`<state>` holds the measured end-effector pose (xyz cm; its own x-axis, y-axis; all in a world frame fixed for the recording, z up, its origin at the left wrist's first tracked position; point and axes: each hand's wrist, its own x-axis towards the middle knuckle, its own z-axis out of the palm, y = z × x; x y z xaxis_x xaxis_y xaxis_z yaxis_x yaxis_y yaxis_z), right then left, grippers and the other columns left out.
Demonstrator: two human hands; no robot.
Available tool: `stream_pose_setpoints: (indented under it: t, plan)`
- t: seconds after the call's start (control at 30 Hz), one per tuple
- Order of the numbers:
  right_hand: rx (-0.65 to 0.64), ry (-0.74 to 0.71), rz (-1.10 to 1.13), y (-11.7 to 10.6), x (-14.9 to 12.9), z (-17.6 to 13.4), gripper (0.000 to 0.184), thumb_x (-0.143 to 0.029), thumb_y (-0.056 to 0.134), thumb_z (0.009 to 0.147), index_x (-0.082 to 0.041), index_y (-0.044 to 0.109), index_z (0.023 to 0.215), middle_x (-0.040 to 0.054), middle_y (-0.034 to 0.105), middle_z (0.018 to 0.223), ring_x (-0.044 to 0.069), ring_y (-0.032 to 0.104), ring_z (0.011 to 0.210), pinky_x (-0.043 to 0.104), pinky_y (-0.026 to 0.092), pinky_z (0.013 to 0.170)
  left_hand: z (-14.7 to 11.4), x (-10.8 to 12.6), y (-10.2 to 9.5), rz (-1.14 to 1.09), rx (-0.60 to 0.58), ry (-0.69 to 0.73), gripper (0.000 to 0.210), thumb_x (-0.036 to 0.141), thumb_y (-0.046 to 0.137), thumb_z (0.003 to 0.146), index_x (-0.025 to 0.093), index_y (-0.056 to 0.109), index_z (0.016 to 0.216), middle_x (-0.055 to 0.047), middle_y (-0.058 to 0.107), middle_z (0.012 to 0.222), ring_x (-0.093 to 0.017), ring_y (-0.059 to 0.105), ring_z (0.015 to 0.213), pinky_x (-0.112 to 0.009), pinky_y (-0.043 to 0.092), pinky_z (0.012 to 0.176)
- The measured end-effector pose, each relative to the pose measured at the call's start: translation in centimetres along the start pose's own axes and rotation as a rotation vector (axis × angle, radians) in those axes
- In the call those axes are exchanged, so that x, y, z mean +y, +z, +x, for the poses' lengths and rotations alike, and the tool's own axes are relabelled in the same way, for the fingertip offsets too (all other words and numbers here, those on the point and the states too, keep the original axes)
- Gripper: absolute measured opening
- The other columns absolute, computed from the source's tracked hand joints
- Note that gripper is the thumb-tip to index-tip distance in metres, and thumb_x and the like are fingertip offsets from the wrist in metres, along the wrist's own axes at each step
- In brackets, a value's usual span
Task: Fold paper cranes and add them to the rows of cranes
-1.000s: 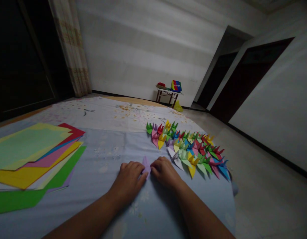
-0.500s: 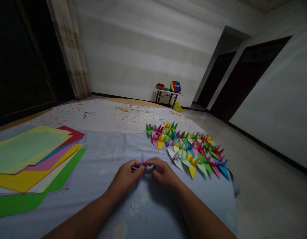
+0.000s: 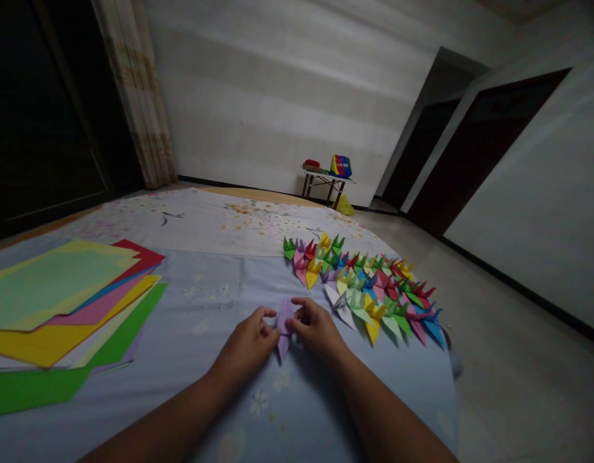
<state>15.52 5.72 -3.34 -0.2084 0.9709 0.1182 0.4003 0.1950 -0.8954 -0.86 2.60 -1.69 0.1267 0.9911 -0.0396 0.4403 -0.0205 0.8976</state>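
Between my hands, low over the blue cloth, is a light purple piece of folded origami paper [image 3: 283, 315], long and narrow with a pointed end towards me. My left hand [image 3: 249, 342] has its thumb and fingertips against the paper's left edge. From the other side, my right hand [image 3: 319, 329] presses a thumb on the paper's face, its forefinger curled near the top. To the right stand rows of folded paper cranes [image 3: 357, 299] in many colours. The nearest is a white crane [image 3: 342, 312], close to my right hand.
A fanned stack of coloured paper sheets [image 3: 60, 289] lies at the left. The round table wears a floral tablecloth [image 3: 215, 366]. Beyond it, a small side table [image 3: 328, 179] by the wall carries a colourful box [image 3: 341, 166]; a yellow bag [image 3: 345, 206] is on the floor.
The purple paper was upright and nearly edge-on, pinched in both hands; now its broad face shows, its point towards me. My hands have moved slightly apart around it.
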Motion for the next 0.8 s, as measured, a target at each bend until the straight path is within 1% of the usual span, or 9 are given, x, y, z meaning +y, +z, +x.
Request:
stream_pose_setpoints:
  t: [0.07, 0.13, 0.2, 0.27, 0.33, 0.4, 0.53, 0.67, 0.8]
  plan:
    - [-0.018, -0.021, -0.14, 0.0, -0.2, -0.1, 0.037, -0.022, 0.059, 0.073, -0.017, 0.054, 0.109, -0.0018, 0.058, 0.07, 0.01, 0.051, 0.059, 0.021, 0.04, 0.057, -0.2, 0.1, -0.3, 0.209, 0.027, 0.081, 0.03, 0.031, 0.05, 0.076, 0.019, 0.053, 0.103, 0.002, 0.062, 0.064, -0.015, 0.059, 0.059, -0.023, 0.038, 0.054]
    - [-0.036, -0.067, -0.28, 0.0, -0.5, -0.3, 0.038, -0.022, 0.057, 0.074, -0.017, 0.055, 0.112, 0.0004, 0.06, 0.074, 0.011, 0.053, 0.062, 0.022, 0.041, 0.061, -0.4, 0.2, -0.5, 0.379, 0.028, 0.123, 0.025, 0.032, 0.048, 0.079, 0.022, 0.056, 0.1, 0.001, 0.064, 0.068, -0.016, 0.06, 0.064, -0.024, 0.037, 0.057]
    - [-0.033, -0.12, -0.397, 0.0, -0.6, -0.4, 0.037, -0.022, 0.056, 0.076, -0.016, 0.056, 0.112, 0.0036, 0.061, 0.08, 0.014, 0.054, 0.07, 0.024, 0.042, 0.068, -0.4, 0.3, -0.6, 0.481, 0.02, 0.145, 0.023, 0.033, 0.046, 0.081, 0.024, 0.057, 0.099, 0.0, 0.065, 0.071, -0.017, 0.061, 0.066, -0.024, 0.037, 0.058]
    - [-0.019, -0.151, -0.475, 0.0, -0.6, -0.5, 0.034, -0.023, 0.056, 0.077, -0.016, 0.058, 0.11, 0.0061, 0.06, 0.086, 0.016, 0.055, 0.078, 0.026, 0.042, 0.075, -0.5, 0.3, -0.6, 0.538, 0.023, 0.171, 0.023, 0.033, 0.045, 0.082, 0.024, 0.057, 0.099, -0.001, 0.066, 0.076, -0.017, 0.061, 0.069, -0.025, 0.037, 0.06]
    - [-0.017, -0.153, -0.505, 0.0, -0.6, -0.5, 0.03, -0.025, 0.056, 0.078, -0.017, 0.061, 0.106, 0.0072, 0.059, 0.088, 0.017, 0.055, 0.083, 0.027, 0.041, 0.079, -0.5, 0.1, -0.5, 0.575, 0.023, 0.2, 0.022, 0.032, 0.046, 0.082, 0.023, 0.058, 0.099, -0.002, 0.066, 0.08, -0.018, 0.062, 0.072, -0.025, 0.038, 0.063]
    - [-0.016, -0.14, -0.504, -0.2, -0.7, -0.6, 0.027, -0.028, 0.056, 0.078, -0.018, 0.062, 0.103, 0.0072, 0.058, 0.089, 0.017, 0.055, 0.084, 0.027, 0.041, 0.079, -0.5, -0.1, -0.4, 0.605, 0.024, 0.215, 0.022, 0.031, 0.048, 0.081, 0.023, 0.058, 0.098, -0.002, 0.066, 0.084, -0.018, 0.062, 0.075, -0.026, 0.038, 0.065]
    - [-0.01, -0.111, -0.494, -0.4, -0.8, -0.6, 0.027, -0.033, 0.055, 0.08, -0.019, 0.064, 0.101, 0.0061, 0.057, 0.087, 0.016, 0.055, 0.08, 0.026, 0.041, 0.076, -0.5, -0.4, -0.3, 0.631, 0.021, 0.202, 0.022, 0.031, 0.049, 0.08, 0.023, 0.058, 0.098, -0.002, 0.066, 0.085, -0.018, 0.061, 0.074, -0.026, 0.038, 0.064]
    - [-0.012, -0.103, -0.495, -0.3, -0.6, -0.6, 0.03, -0.037, 0.058, 0.077, -0.02, 0.063, 0.102, 0.0049, 0.056, 0.083, 0.016, 0.055, 0.076, 0.025, 0.041, 0.072, -0.5, -0.5, -0.2, 0.613, 0.029, 0.209, 0.02, 0.031, 0.048, 0.08, 0.023, 0.058, 0.096, -0.002, 0.066, 0.085, -0.017, 0.061, 0.073, -0.025, 0.038, 0.062]
    - [-0.021, -0.1, -0.501, -0.1, -0.4, -0.5, 0.028, -0.036, 0.059, 0.076, -0.02, 0.064, 0.099, 0.0042, 0.056, 0.082, 0.015, 0.054, 0.074, 0.024, 0.041, 0.071, -0.5, -0.7, -0.2, 0.582, 0.044, 0.226, 0.02, 0.031, 0.049, 0.08, 0.024, 0.058, 0.096, -0.001, 0.066, 0.083, -0.017, 0.061, 0.072, -0.025, 0.038, 0.064]
